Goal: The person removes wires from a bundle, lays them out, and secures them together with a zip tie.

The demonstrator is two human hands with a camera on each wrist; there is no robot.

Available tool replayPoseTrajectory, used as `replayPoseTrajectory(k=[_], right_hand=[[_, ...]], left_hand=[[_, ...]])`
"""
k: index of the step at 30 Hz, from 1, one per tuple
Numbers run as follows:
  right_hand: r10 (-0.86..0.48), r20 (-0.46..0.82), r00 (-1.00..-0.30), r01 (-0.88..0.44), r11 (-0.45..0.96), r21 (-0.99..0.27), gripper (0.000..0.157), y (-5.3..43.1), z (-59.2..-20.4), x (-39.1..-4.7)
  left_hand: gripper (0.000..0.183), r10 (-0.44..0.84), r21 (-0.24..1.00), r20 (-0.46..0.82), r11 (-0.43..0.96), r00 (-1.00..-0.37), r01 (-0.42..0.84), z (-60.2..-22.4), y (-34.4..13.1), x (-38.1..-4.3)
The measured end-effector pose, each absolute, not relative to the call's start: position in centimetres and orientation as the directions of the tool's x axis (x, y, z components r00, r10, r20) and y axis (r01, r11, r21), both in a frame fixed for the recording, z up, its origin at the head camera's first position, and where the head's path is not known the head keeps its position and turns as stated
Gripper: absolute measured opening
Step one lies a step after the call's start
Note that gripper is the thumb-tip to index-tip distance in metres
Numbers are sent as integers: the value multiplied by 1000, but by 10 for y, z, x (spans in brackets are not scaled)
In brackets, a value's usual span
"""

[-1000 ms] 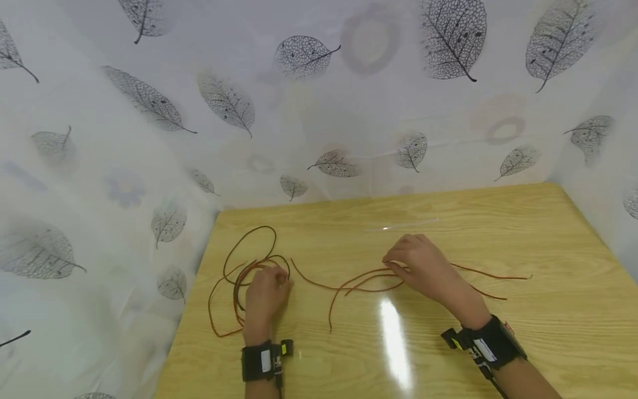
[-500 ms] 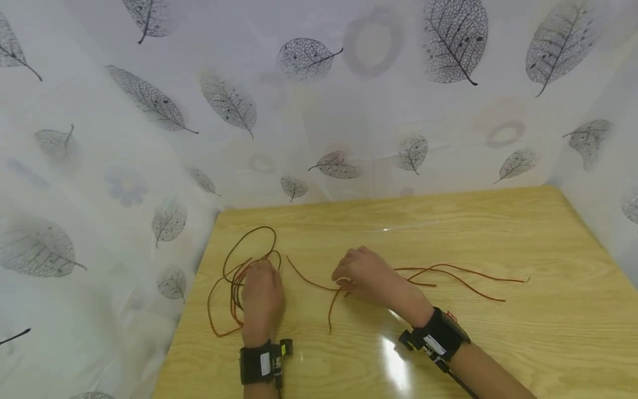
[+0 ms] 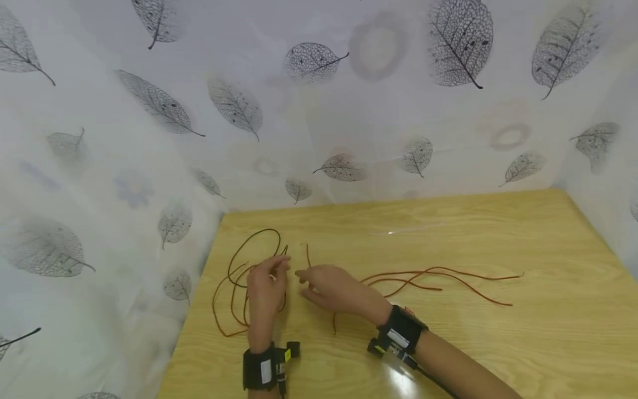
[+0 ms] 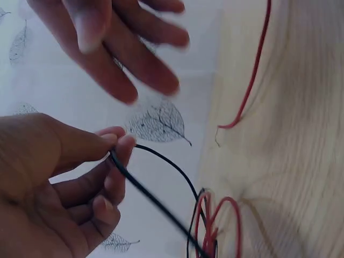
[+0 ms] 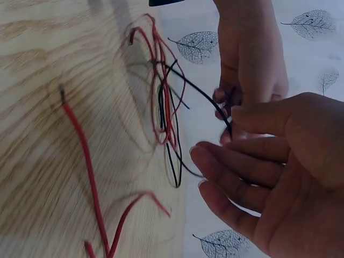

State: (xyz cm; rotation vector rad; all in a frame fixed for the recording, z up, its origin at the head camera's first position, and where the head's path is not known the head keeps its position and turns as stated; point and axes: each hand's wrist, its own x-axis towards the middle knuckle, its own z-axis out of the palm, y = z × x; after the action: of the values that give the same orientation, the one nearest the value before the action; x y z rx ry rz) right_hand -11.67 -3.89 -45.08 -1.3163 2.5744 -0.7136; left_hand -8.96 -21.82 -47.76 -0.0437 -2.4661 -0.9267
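My left hand [image 3: 266,288] pinches a black wire [image 4: 153,199] between thumb and fingertips, raised over the left part of the table. From there the wire bends down into a loose bundle of red and black wires [image 5: 164,102]. My right hand [image 3: 339,288] is just to the right, its fingers extended and apart, close to the pinched wire and holding nothing. Several loose red wires [image 3: 473,275] lie beneath and to the right of it; one has a bare end, seen as a red wire [image 5: 86,153] in the right wrist view. My right hand covers part of these.
The wood-grain table [image 3: 548,238] is bounded at the back and sides by a white leaf-patterned sheet [image 3: 369,122]. A thin clear strip [image 3: 416,228] lies towards the back. Each wrist wears a black band with a camera and cable.
My right hand has moved left, off the red wires, and its fingers have spread beside my left hand. My left hand has risen from the bundle with the black wire.
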Motion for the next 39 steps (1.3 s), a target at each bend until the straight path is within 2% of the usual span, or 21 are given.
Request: replayPoseTrajectory(k=[4,10,15,19,24,28,33,39], right_hand=[[-762,80,-642,-670,507,-542,38,-46,-451,-119],[-668,119,-735,-514,433,-741,38,-53,-459,-122],[-586,141,-798,-443,410,-797,17,-52,-462,-123],[-579,161,-800,-443,388,-808,10,-46,-460,-123],[-595,137,-792,-393,325,-860,13,-41,-455,-123],[-629,142,-764,-403,294,-867,18,-35,-448,-121],[-659,175,-731,-448,269,-853,16,-18,-436,-120],[-682,219,-698,-530,285,-799,13,10,-425,-122]], left_hand=[[17,-46,608,493,733,-869,306,-473,-212,-92],[28,-19,570,501,759,-865,314,-469,-207,-94],[24,7,540,509,777,-861,325,-469,-208,-96],[17,-6,490,546,814,-838,313,-471,-211,-98],[10,-56,427,631,858,-774,286,-477,-218,-99],[13,-106,426,643,872,-759,239,-480,-225,-97],[16,-203,428,624,897,-755,113,-483,-238,-94],[17,-298,395,637,918,-711,-32,-481,-256,-90]])
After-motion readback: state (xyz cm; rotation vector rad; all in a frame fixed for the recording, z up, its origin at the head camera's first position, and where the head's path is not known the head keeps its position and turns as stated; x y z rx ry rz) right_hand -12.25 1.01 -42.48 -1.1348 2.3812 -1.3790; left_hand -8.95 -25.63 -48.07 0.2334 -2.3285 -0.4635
